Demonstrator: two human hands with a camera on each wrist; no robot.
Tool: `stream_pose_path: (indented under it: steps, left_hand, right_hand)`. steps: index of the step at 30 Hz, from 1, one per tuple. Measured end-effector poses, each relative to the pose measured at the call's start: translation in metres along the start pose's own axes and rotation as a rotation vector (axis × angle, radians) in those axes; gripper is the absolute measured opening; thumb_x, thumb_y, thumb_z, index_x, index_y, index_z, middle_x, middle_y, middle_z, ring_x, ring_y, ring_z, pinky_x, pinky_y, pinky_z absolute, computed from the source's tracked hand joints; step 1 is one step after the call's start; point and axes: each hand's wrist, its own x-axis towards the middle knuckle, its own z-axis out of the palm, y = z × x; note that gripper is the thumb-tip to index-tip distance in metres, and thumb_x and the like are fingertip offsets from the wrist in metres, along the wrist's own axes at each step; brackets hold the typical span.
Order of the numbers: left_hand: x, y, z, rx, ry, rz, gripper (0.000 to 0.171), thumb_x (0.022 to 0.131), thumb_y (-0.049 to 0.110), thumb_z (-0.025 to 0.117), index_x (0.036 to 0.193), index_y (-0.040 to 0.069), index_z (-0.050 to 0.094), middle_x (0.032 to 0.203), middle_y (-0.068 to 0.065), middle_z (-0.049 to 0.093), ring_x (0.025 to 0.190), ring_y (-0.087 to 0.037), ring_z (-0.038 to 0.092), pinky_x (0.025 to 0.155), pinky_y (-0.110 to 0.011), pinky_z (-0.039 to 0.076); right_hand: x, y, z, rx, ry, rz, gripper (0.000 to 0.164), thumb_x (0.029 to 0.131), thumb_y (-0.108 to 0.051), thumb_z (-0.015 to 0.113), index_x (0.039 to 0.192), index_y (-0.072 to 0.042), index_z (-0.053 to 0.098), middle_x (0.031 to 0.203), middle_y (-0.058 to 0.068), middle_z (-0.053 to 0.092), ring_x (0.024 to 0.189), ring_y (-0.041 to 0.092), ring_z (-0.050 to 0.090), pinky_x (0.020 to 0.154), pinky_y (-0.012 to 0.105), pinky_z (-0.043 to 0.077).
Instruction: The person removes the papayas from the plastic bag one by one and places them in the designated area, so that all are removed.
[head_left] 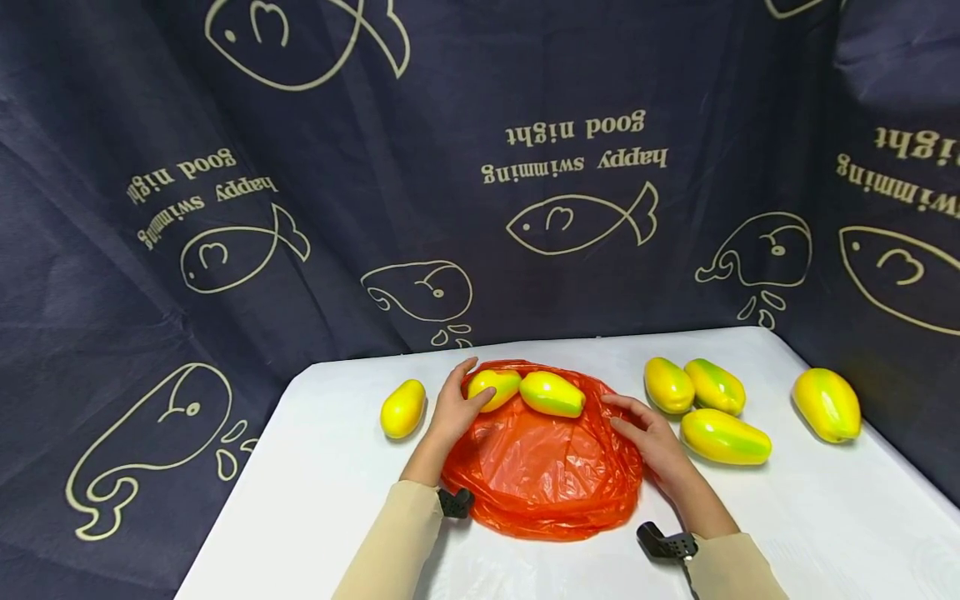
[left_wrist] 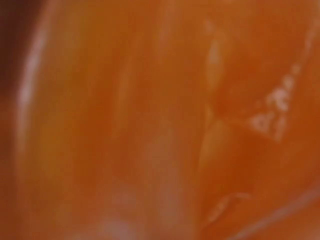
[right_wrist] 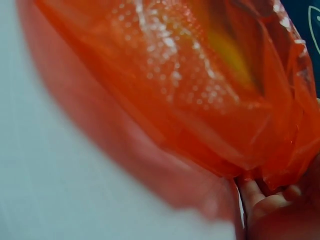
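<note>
A red plastic bag lies on the table with its mouth spread wide. Two yellow-green papayas, one at the left and one beside it, rest at the far side of its opening. At the bag's left rim is my left hand, fingers extended and spread from the thumb, which overlaps the left papaya. My right hand holds the right rim; in the right wrist view its fingers bend against the bag's underside. Blurred orange film fills the left wrist view.
One yellow fruit lies left of the bag. To the right sit several papayas in a cluster, with another near the table's right edge. A dark printed curtain hangs behind the white table.
</note>
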Motion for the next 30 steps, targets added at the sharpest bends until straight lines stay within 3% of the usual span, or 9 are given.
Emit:
stream_pose_path:
  steps: [10,16,22,30]
  left_hand:
    - [0.004,-0.016,0.008,0.068,-0.016,-0.029,0.067,0.089,0.02,0.073,0.15,0.017,0.043,0.153,-0.012,0.046,0.139,-0.034,0.045,0.12,-0.052,0.035]
    - [0.006,-0.02,0.011,0.097,-0.005,-0.004,0.067,0.087,0.017,0.075,0.148,0.015,0.047,0.149,-0.013,0.05,0.136,-0.034,0.048,0.118,-0.051,0.037]
    - [0.006,-0.026,0.013,0.096,0.025,0.003,0.068,0.084,0.01,0.077,0.146,0.013,0.05,0.147,-0.013,0.052,0.135,-0.034,0.049,0.118,-0.05,0.038]
    - [0.006,-0.026,0.013,0.085,0.047,-0.026,0.064,0.085,0.013,0.077,0.144,0.017,0.052,0.144,-0.01,0.056,0.13,-0.032,0.053,0.115,-0.051,0.041]
  right_hand:
    - [0.0,0.001,0.001,-0.005,-0.007,-0.001,0.046,0.1,-0.027,0.06,0.144,-0.018,0.052,0.155,0.006,0.041,0.12,0.002,0.05,0.093,0.018,0.055]
    - [-0.001,0.0,0.001,-0.011,-0.003,0.005,0.045,0.1,-0.027,0.06,0.143,-0.018,0.053,0.155,0.006,0.042,0.124,0.009,0.049,0.093,0.02,0.055]
    - [-0.001,-0.001,0.001,-0.016,0.0,0.01,0.044,0.1,-0.026,0.06,0.143,-0.018,0.053,0.154,0.006,0.042,0.123,0.01,0.05,0.093,0.019,0.055]
    - [0.001,0.0,-0.001,-0.015,-0.002,0.007,0.044,0.1,-0.026,0.059,0.143,-0.018,0.053,0.154,0.006,0.042,0.127,0.013,0.048,0.093,0.019,0.055]
